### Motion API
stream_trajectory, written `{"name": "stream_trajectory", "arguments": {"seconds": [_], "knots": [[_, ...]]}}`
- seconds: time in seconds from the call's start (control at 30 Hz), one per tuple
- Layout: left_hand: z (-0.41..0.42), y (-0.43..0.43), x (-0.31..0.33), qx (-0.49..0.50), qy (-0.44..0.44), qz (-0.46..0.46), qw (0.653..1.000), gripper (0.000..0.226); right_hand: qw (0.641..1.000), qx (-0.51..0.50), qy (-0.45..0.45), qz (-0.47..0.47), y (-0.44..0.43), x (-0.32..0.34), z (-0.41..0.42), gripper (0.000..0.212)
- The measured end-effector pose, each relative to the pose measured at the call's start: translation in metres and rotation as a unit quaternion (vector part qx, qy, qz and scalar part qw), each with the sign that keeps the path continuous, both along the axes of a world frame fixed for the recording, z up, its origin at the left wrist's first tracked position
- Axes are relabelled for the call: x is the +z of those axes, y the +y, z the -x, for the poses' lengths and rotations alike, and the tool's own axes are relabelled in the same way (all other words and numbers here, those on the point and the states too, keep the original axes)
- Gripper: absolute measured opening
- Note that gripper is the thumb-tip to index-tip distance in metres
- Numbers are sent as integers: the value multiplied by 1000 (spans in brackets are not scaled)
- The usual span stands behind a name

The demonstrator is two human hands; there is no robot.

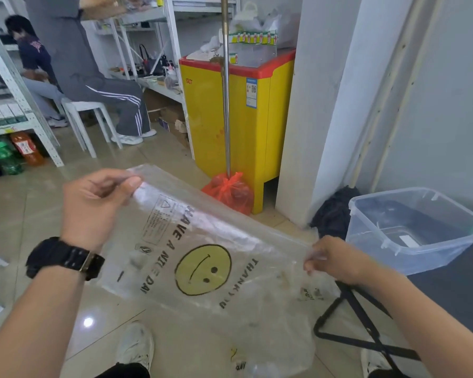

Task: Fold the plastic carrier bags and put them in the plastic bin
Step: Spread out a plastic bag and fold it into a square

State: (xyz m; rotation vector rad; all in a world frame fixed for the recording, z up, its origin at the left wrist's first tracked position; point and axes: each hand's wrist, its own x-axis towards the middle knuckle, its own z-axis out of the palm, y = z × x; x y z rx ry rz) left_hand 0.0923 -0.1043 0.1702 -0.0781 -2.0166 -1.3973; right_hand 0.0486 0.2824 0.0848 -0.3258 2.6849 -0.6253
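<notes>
A clear plastic carrier bag (202, 257) with a yellow smiley face and black lettering is stretched flat in the air between my hands. My left hand (96, 205) pinches its upper left corner; a black watch sits on that wrist. My right hand (336, 261) pinches the bag's right edge. More clear printed bags (271, 350) lie heaped below, near my feet. The clear plastic bin (366, 233) stands at the right on a dark surface, a little beyond my right hand; I see only a small white label at its bottom.
A black folding stool frame (366, 323) stands under my right arm. Ahead are a yellow chest freezer (230, 118), a metal pole and a red bag (230, 192) at its foot. Two people sit by white shelving at the back left. Tiled floor lies below.
</notes>
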Motion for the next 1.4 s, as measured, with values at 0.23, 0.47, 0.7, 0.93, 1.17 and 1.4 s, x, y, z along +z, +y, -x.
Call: {"name": "stream_trajectory", "arguments": {"seconds": [0.23,0.47,0.7,0.93,1.17,1.4], "knots": [[7,55,16,-106,-6,97,990,17,952,61,111,277,-76,25,-19,22],[35,25,-28,63,-198,-241,948,91,794,-182,-44,578,-47,34,2,16],[35,69,-84,-271,-417,-239,834,82,667,-379,-163,620,-22,7,17,39],[38,47,-64,-173,-337,-307,873,46,807,-289,-91,507,-7,15,6,31],[24,34,-54,-154,-349,-286,879,56,793,-333,35,508,-1,16,-2,31],[12,24,-46,-226,-363,-286,858,46,797,-275,-6,538,-3,19,-8,16]]}}
